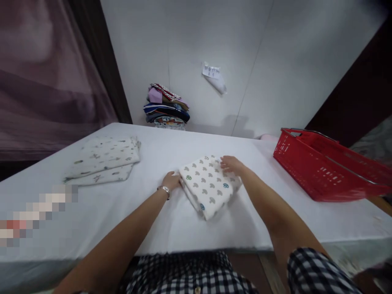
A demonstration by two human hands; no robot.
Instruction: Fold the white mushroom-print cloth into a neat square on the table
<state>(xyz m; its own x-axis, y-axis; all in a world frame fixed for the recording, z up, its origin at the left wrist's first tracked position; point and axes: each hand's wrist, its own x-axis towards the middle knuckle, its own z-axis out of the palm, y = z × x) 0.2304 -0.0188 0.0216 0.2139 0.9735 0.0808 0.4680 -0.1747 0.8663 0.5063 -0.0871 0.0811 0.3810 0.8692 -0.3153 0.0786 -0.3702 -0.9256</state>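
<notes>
A folded white cloth point(206, 181) with grey mushroom prints and a few green and blue ones lies at the middle of the table. At its left edge, my left hand point(172, 181) grips the folded layers, its fingertips partly hidden by the fabric. My right hand point(232, 165) rests at the upper right edge of the cloth with fingers stretched out and slightly apart. The right side of the cloth hangs a little loose and looks blurred.
Another folded white printed cloth point(105, 159) lies on the left of the white table point(159, 151). Folded fabrics point(168, 105) are stacked against the back wall. On the right stands a red plastic basket point(324, 167). A paper label point(212, 72) hangs on the wall.
</notes>
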